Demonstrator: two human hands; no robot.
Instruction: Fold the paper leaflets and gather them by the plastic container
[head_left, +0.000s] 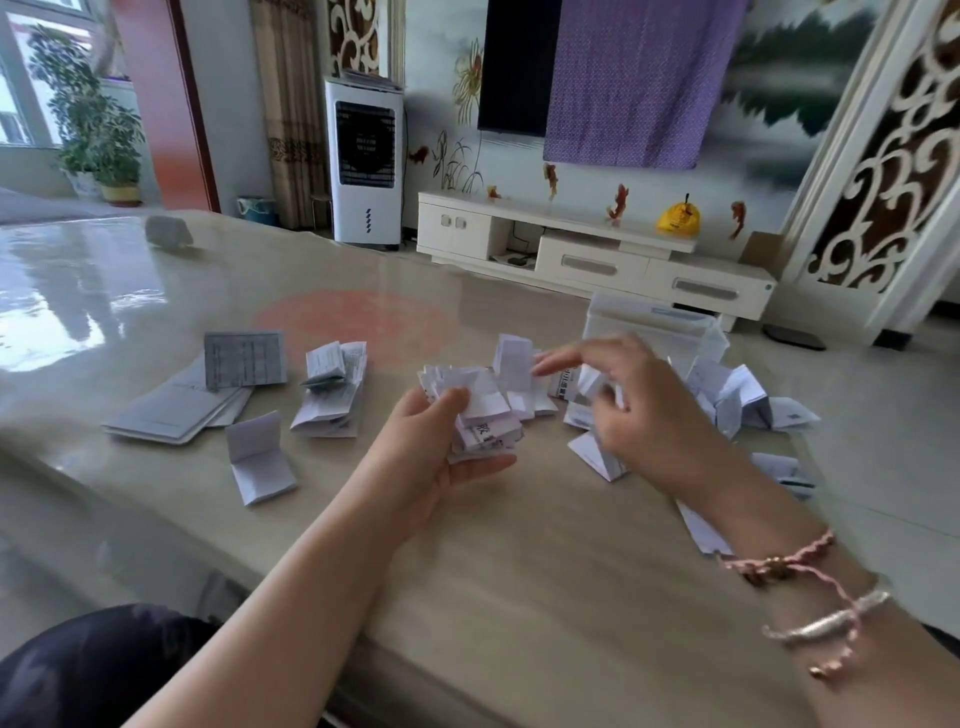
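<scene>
A glossy table (519, 571) is spread with paper leaflets (332, 395). A clear plastic container (654, 322) is seen at its far right, folded leaflets piled beside it. A bundle of folded leaflets (483, 415) is clamped in the left hand (441, 452). The right hand (639, 405) is blurred; its grip cannot be told.

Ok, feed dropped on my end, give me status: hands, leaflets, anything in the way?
Left hand grips a bunch of folded leaflets. Right hand blurred, fingers curled among leaflets by the plastic container. Unfolded leaflets wait left. Nothing blocking.
</scene>
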